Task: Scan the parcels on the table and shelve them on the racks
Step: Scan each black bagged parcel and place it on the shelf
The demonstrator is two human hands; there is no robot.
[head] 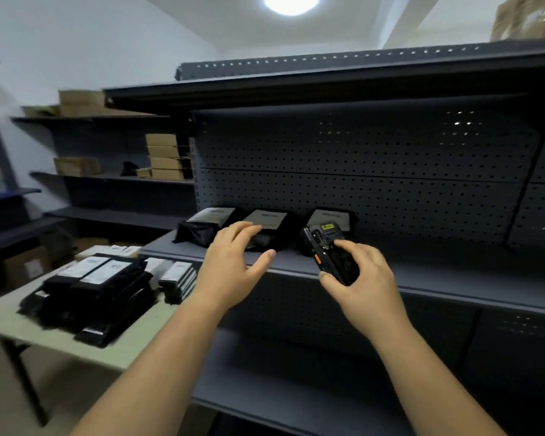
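Head view. The left hand [233, 262] reaches forward over the front edge of the grey shelf [438, 275]. Its fingers [249, 229] are straight and loosely spread and hold nothing. The fingertips overlap the middle parcel [269, 223]; contact with it cannot be confirmed.

The right hand [364, 286] grips a black handheld scanner [329, 247]. The thumb lies at the lower end of the scanner and the other fingers curl round its right side. The scanner is tilted, with its upper end in front of the right parcel [334, 217].

Three black parcels with pale labels stand in a row on the shelf, leaning back towards the perforated back panel [375, 171]. The left parcel [205, 223] is just beside the middle parcel, and the right parcel stands a little apart from it.

To the left, below shelf level, a pale green table [60, 341] carries a stack of parcels [98, 287], black with white labels and laid flat in overlapping layers. More labelled parcels lie behind the stack, near the end of the shelf.

A second rack [114, 177] along the far left wall holds cardboard boxes [167, 155] on two levels. A ceiling lamp [291, 3] is lit above.
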